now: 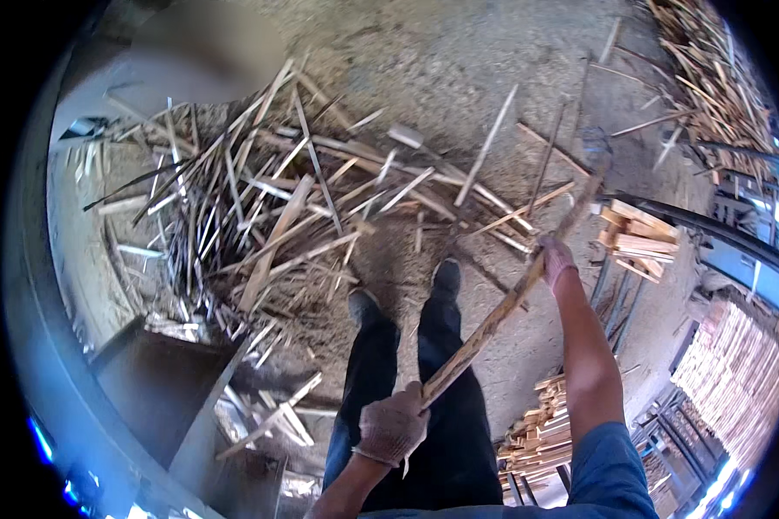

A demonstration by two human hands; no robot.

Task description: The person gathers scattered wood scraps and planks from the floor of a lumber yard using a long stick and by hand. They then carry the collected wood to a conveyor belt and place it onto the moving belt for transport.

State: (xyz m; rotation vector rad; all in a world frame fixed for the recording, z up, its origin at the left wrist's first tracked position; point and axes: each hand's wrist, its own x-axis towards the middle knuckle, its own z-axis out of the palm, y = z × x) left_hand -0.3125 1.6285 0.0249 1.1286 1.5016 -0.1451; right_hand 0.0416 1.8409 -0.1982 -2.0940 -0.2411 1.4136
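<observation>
Both my hands wear pale knit work gloves and grip one long, rough wooden strip. Its near end is in my left hand, closed low in front of my thighs. Farther up the strip, my right hand is wrapped round it with the arm stretched forward. The strip slants away to the right, and its blurred far end rises past the right hand. Ahead of my shoes, a tangled heap of wood offcuts lies on the dirt floor.
Stacked short wood blocks stand at the right beside dark metal rails. Below them is a large pile of pale boards. More cut pieces lie by my right leg. A machine's metal housing is at left; loose sticks fill the far right.
</observation>
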